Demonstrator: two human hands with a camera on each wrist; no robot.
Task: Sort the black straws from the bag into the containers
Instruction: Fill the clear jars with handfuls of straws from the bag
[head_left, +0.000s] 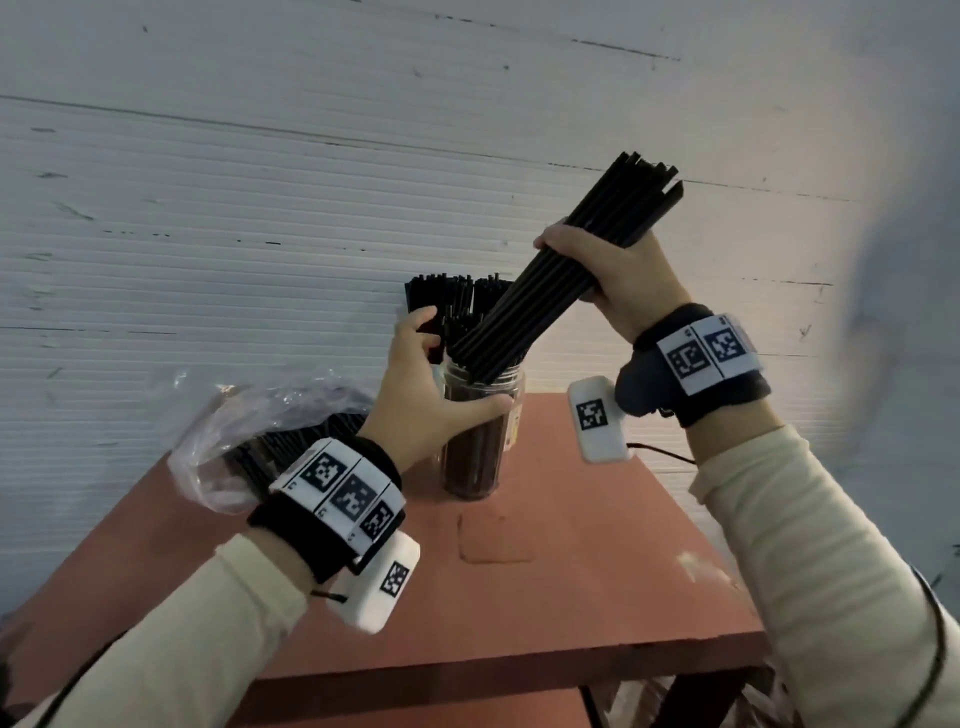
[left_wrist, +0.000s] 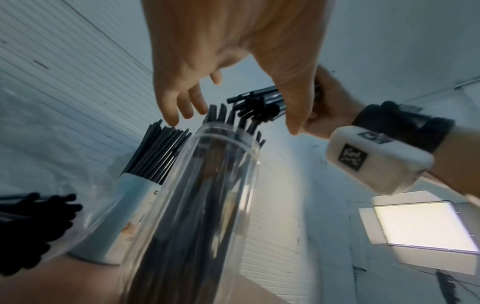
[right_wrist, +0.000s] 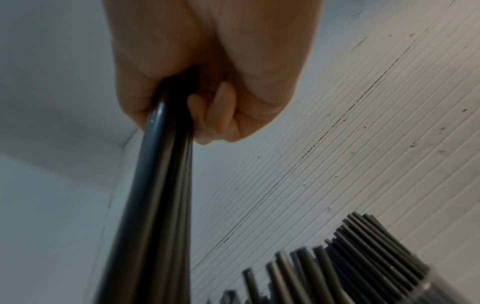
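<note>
Cream sleeves (head_left: 249, 587) — black wristbands (head_left: 291, 525), white coded tags (head_left: 343, 486), white pods (head_left: 376, 587).

Cool soft light, glowing light panel (left_wrist: 415, 224), blurred warped edges

No legible text: wristbands (head_left: 343, 488) bear only square code markers, jar label (head_left: 516, 423) unreadable

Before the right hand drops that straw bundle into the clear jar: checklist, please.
1. Right hand gripping the straw bundle: ok, fingers curled round it.
2. Bundle's lower ends at the clear jar mouth: ok.
3. Bundle lined up with the jar: not ok, it leans while the jar stands upright.
4. Left hand steadying the jar: cannot tell. It is cupped round the top with loose fingers, and contact is unclear.
5. Room left in the jar: cannot tell, straws are already inside.
</note>
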